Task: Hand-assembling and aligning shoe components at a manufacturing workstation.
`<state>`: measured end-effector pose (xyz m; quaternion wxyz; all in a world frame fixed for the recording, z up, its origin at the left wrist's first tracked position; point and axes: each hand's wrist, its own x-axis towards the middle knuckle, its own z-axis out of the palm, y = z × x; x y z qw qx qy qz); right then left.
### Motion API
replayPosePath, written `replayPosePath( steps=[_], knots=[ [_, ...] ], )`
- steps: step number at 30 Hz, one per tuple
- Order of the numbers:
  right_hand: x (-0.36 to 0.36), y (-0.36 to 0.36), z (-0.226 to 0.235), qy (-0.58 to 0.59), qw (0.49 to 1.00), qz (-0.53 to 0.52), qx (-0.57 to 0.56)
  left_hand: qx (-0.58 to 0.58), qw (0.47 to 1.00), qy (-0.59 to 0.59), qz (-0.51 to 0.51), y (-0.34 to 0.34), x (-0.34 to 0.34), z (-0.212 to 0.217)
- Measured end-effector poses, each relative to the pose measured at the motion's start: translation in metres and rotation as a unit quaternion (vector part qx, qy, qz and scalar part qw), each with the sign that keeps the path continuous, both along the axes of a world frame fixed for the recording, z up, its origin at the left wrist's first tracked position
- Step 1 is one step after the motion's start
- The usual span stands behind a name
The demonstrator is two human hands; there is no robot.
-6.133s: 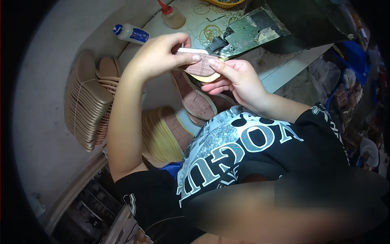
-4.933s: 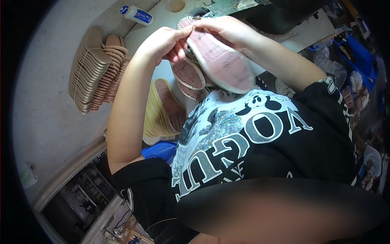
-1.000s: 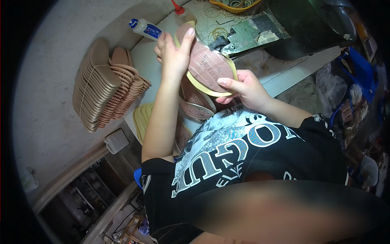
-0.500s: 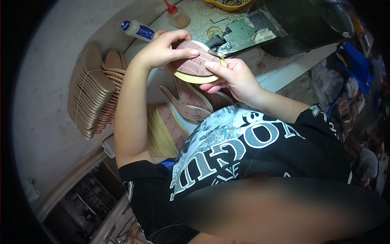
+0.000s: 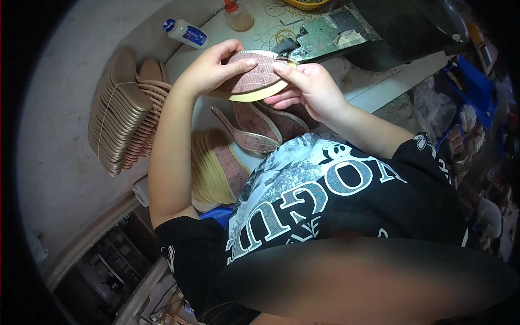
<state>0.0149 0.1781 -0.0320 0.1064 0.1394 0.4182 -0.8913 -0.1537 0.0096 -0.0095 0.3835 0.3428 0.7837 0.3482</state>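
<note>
Both hands hold an insole [image 5: 250,82] with a pinkish-brown printed face and a pale yellow rim. My left hand [image 5: 223,66] grips its left end, thumb flat on top. At the right end my right hand [image 5: 310,91] pinches the edge, thumb above and fingers curled beneath. The insole's far edge is against a small black part [image 5: 287,47] at the corner of a worn green machine plate [image 5: 327,38]. Below the hands rest several loose insoles [image 5: 254,127] with metallic edging. A stack of yellow-rimmed insoles [image 5: 211,168] lies near my body.
Banded bronze insoles [image 5: 119,116] stand on the left beside pink ones [image 5: 151,108]. Along the far table are a white bottle with a blue cap [image 5: 185,33], a red-tipped squeeze bottle [image 5: 238,19], loose coiled strands [image 5: 283,37] and a yellow basket [image 5: 309,4]. A blue bin [image 5: 476,86] is at right.
The held insole has tilted, so its face looks narrower. My right thumb has shifted toward the insole's far edge. The whole view has shifted slightly.
</note>
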Motion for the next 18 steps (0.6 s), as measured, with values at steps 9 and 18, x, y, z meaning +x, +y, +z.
replayPosePath(
  steps=[9,18],
  knots=[
    [-0.002,-0.001,-0.001,0.015,0.999,-0.017,0.027,0.014,0.996,-0.056,0.062,-0.007,0.018,0.003],
    [-0.007,0.0,-0.007,0.032,0.998,-0.016,0.051,-0.057,0.99,-0.06,0.11,-0.005,0.044,0.019]
  ],
)
